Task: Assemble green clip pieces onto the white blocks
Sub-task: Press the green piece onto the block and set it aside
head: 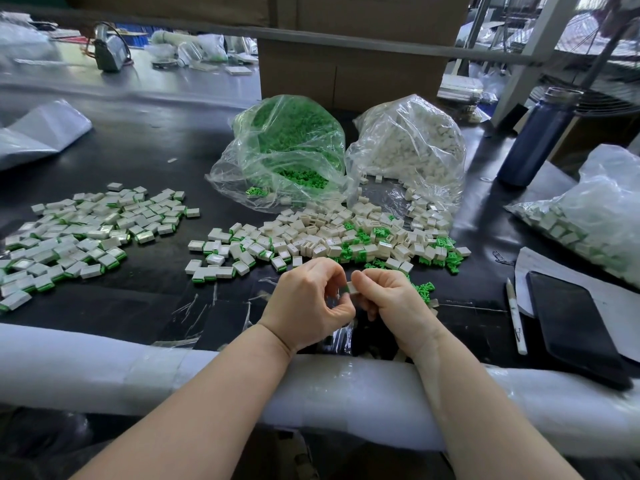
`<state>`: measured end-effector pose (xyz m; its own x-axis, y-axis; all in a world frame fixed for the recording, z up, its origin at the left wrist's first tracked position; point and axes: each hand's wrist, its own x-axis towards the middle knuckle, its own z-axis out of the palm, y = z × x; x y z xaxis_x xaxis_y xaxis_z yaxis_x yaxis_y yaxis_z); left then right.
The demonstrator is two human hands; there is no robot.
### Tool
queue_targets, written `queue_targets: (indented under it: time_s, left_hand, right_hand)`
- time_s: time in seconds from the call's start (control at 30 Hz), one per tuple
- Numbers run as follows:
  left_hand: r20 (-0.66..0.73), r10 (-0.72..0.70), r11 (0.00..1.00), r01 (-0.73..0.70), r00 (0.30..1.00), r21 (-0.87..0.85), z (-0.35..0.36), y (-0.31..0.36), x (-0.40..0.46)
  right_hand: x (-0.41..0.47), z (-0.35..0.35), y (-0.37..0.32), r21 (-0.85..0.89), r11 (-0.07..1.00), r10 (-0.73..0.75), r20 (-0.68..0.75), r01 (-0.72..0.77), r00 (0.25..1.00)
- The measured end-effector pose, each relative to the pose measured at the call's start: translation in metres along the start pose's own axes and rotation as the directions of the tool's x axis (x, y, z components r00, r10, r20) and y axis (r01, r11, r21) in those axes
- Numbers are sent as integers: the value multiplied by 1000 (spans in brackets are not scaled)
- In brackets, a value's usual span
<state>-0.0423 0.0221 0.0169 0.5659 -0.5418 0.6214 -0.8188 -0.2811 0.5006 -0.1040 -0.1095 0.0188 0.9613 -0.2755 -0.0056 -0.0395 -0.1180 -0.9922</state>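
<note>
My left hand (313,299) and my right hand (388,299) meet over the near middle of the black table (145,306). Between their fingertips they pinch one white block (350,288) with a green clip showing at its left end. Just beyond the hands lies a mixed heap of loose white blocks (322,237) and green clips (450,258). More green clips (425,291) lie beside my right hand. A spread of assembled blocks (83,233) with green edges covers the left of the table.
Two open clear bags stand behind the heap, one of green clips (287,147), one of white blocks (412,147). A blue bottle (536,136), another bag of blocks (595,220), a black phone (575,327) and a pen (516,317) lie right. White foam padding (138,372) lines the near edge.
</note>
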Motion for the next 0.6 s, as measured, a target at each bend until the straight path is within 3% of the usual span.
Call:
queue_targets:
  time_s: [0.13, 0.3, 0.47, 0.6]
  left_hand:
    - [33, -156, 968, 160, 987, -193, 1, -5, 0]
    - [161, -382, 830, 415, 910, -372, 1, -6, 2]
    - [291, -456, 697, 541, 841, -471, -2, -7, 5]
    - [343, -466, 687, 578, 816, -441, 0, -9, 6]
  right_hand:
    - [1, 0, 1, 35, 999, -27, -60, 29, 998]
    - [1, 2, 2, 37, 997, -64, -64, 66, 996]
    - [1, 3, 2, 4, 994, -109, -75, 110, 991]
    - [2, 5, 3, -13, 994, -110, -89, 109, 990]
